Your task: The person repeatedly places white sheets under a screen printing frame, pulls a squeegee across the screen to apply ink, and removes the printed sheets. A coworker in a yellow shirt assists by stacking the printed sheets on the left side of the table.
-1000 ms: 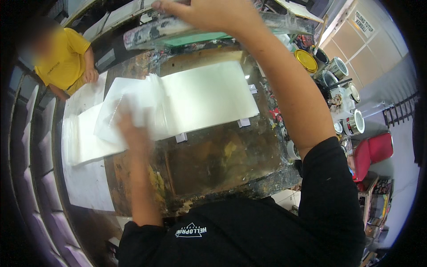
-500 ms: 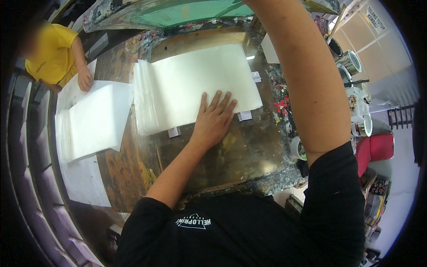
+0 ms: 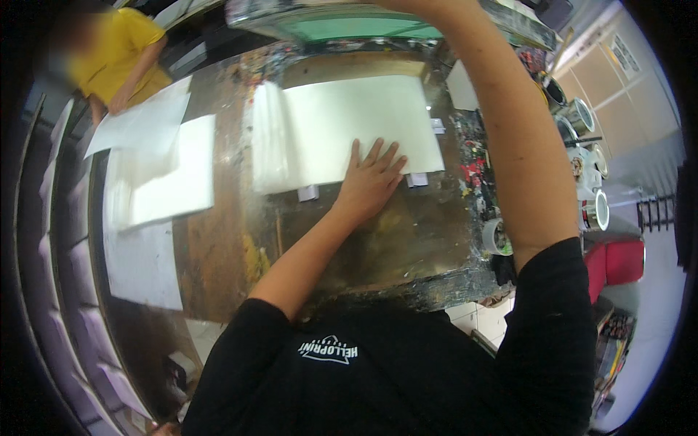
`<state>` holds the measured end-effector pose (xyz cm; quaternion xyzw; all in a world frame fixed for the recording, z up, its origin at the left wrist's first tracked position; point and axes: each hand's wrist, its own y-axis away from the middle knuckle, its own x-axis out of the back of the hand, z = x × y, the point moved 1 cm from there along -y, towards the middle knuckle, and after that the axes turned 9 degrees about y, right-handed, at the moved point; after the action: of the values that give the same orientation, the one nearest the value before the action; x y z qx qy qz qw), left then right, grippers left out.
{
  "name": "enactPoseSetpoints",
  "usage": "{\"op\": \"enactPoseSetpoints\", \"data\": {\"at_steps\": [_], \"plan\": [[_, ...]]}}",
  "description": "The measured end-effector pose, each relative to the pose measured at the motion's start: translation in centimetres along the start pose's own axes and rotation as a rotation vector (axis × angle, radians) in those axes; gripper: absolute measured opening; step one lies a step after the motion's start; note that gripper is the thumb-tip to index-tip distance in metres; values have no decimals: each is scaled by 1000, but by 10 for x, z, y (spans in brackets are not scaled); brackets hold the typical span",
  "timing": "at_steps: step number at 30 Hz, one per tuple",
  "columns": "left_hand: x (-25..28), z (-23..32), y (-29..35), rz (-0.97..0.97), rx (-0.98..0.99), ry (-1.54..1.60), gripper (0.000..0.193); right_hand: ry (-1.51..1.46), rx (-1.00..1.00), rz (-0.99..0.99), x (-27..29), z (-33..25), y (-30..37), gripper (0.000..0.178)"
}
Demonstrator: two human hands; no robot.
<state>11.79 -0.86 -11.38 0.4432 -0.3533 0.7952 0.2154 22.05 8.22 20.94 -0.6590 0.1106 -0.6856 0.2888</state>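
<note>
My left hand (image 3: 372,178) lies flat with fingers spread on the near right part of a stack of white sheets (image 3: 363,120). The left edge of that stack is bunched and curls up. Small pale tabs, such as this one (image 3: 309,193), show around its border. My right arm reaches far forward to a raised screen-printing frame (image 3: 342,27) with green mesh. Only the edge of my right hand (image 3: 422,4) shows at the top of the picture, beside the frame; its fingers are out of sight.
A person in yellow (image 3: 120,54) at the far left holds a thin sheet (image 3: 149,120) above a second white stack (image 3: 185,174). Paint cans (image 3: 579,115) line the right side of the stained table (image 3: 363,254). Drying racks (image 3: 62,218) stand at the left.
The person in yellow has raised a sheet from the left stack and moved it away. My view has shifted slightly. My left hand stays flat on the sheets and my right arm stays stretched forward.
</note>
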Motion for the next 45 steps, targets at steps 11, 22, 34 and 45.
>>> {"op": "enactPoseSetpoints", "data": {"at_steps": [11,22,34,45], "plan": [[148,-13,49,451,556,986,114,-103,166,-161,-82,-18,145,36],[69,-25,115,247,691,308,113,-96,59,-308,-149,-63,249,32],[75,-24,112,282,658,470,113,-117,12,-568,-284,26,25,35],[71,-22,117,372,575,512,101,-9,88,-358,-209,-17,145,33]]}}
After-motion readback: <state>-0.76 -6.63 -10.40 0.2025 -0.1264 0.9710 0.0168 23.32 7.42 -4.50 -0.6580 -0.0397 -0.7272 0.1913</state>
